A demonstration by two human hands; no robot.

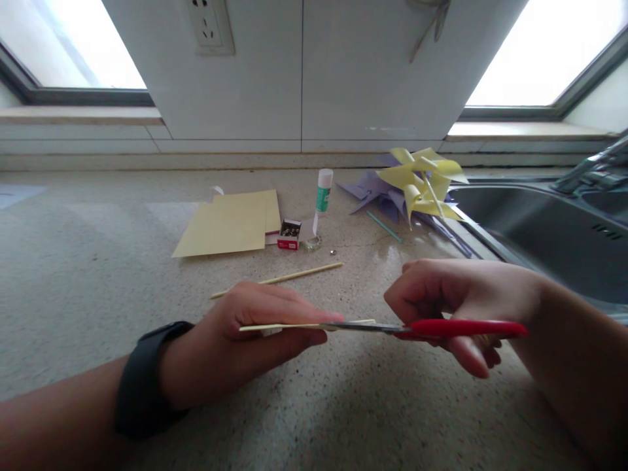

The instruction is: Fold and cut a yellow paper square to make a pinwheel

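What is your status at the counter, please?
Left hand gripping paper. Right hand holding scissors, blades at the paper. Stick lying just beyond left hand, partly hidden by it.

Kitchen, by its sink (530,229) and faucet (594,165).

Landmark: red box (288,244). We find its small metal contents (290,231) too tiny to count, and print on the glue stick (324,195), beyond it to the right, unreadable. Nearer us than the box, the left hand (220,340) hides part of a pale stick (304,272) and of the pale paper (260,328), seen edge-on, face not visible. Scissors (424,328), nearer and right of the box, likewise edge-on: we cannot tell the blades' opening. Right of the box, a yellow pinwheel (426,171) partly covers purple paper (369,186); farther right, the sink (515,219) is cut off.
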